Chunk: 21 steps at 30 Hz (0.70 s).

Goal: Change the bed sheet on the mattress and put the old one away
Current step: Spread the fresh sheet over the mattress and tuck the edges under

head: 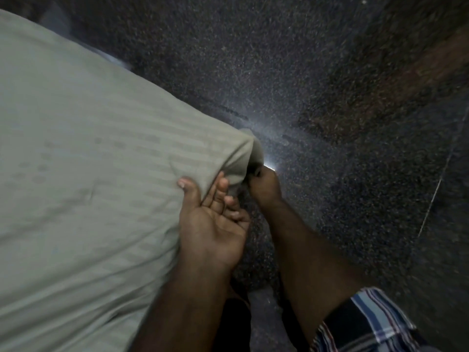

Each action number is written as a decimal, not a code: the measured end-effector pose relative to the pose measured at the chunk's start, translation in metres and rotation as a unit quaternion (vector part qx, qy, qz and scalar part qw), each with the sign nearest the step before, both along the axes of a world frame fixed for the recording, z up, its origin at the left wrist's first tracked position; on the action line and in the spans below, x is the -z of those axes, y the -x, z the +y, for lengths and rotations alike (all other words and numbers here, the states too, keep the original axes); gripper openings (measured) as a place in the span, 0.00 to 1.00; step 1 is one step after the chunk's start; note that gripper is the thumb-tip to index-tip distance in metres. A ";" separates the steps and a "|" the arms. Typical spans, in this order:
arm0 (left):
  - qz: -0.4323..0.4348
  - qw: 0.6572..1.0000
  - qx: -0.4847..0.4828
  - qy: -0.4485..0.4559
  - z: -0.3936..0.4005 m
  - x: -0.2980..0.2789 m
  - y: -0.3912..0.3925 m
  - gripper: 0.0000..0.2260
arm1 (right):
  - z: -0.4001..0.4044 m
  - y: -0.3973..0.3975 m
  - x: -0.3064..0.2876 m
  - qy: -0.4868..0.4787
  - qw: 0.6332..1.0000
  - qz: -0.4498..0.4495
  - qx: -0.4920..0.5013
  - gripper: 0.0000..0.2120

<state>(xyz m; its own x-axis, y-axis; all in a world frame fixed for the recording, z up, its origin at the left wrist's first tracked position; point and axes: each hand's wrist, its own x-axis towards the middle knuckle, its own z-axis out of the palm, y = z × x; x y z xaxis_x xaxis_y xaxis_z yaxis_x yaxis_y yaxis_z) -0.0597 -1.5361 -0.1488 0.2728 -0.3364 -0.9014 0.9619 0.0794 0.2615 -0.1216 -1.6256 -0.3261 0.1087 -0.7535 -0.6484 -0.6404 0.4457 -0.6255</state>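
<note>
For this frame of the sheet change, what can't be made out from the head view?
- Mattress: wholly covered by the green striped sheet.
- Right hand: fingers curled round the sheet corner, but their tips are hidden behind the fold.
- Left hand: palm up at the edge; whether it grips cloth is unclear.
- Whether this sheet is old or new: nothing shows it.
- Floor: dark, motion-blurred.

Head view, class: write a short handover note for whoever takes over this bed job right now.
Left hand: palm up, fingers loosely against the edge of the pale grey-green striped bed sheet, thumb on top.
Right hand: gripping the sheet's bunched corner over the dark speckled floor.
Done: cannot tell.
Left: finish this corner; whether the sheet is going on or coming off is unclear.
</note>
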 end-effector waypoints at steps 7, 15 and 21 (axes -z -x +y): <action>-0.139 0.989 -0.024 -0.038 0.005 -0.017 0.005 0.14 | 0.027 -0.046 -0.004 -0.193 0.955 -0.173 0.144 0.25; -0.178 0.980 -0.035 -0.080 0.013 -0.017 0.006 0.17 | 0.033 -0.074 0.004 -0.381 0.833 -0.341 0.210 0.43; -0.147 0.986 0.018 -0.077 0.011 0.004 0.006 0.13 | 0.037 -0.041 -0.040 -0.377 0.867 -0.263 0.192 0.26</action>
